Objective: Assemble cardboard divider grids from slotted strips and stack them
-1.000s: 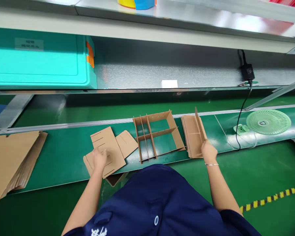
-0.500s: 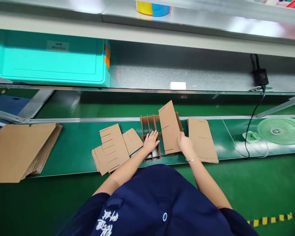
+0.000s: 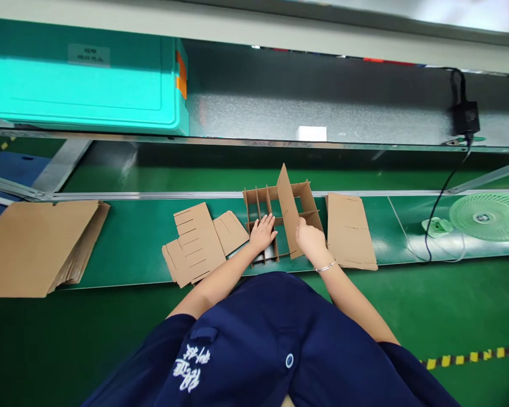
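A brown cardboard divider grid point(image 3: 263, 206) stands on the green conveyor belt point(image 3: 131, 243) in front of me. My left hand point(image 3: 262, 233) rests flat on the grid's near left part, fingers spread. My right hand point(image 3: 309, 242) grips the near edge of a slotted cardboard strip point(image 3: 287, 209), which stands tilted over the middle of the grid. A stack of slotted strips point(image 3: 348, 230) lies flat just right of the grid. More slotted strips point(image 3: 195, 243) lie in a loose pile to its left.
A tall stack of flat cardboard sheets point(image 3: 34, 246) sits at the belt's far left. A green fan point(image 3: 486, 216) with a black cable lies at the right. A teal crate point(image 3: 82, 85) stands on the shelf behind. Yellow-black floor tape point(image 3: 470, 356) runs at lower right.
My right hand lifted a strip from the right stack and carried it over the grid, turning it more upright. My left hand left the left pile and settled on the grid.
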`<act>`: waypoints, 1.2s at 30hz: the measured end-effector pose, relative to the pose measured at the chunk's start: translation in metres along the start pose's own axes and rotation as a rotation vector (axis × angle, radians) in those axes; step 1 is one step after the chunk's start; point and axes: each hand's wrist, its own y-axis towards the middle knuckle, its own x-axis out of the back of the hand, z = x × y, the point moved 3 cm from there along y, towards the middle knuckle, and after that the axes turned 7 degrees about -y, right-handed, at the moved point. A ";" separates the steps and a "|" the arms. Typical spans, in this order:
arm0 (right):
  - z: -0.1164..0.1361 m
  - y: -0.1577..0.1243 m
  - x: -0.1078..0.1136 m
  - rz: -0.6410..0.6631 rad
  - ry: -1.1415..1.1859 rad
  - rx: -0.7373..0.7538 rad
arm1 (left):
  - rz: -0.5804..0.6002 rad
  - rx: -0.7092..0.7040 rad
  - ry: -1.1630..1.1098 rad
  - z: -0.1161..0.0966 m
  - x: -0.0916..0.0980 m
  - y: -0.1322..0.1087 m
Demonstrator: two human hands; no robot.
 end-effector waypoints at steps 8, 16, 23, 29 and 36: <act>-0.011 0.021 0.010 0.113 -0.029 0.041 | 0.006 0.026 -0.034 -0.001 0.000 0.002; 0.007 0.009 -0.036 0.109 -0.083 0.065 | -0.020 0.022 -0.050 0.000 -0.001 0.002; 0.006 0.035 -0.040 0.083 0.048 0.067 | -0.021 0.005 -0.052 0.001 0.000 0.001; 0.016 0.073 -0.040 0.138 0.120 0.107 | -0.018 0.021 -0.054 0.000 0.001 0.001; 0.023 0.080 -0.054 0.132 0.120 0.115 | -0.005 0.029 -0.067 0.001 0.003 0.000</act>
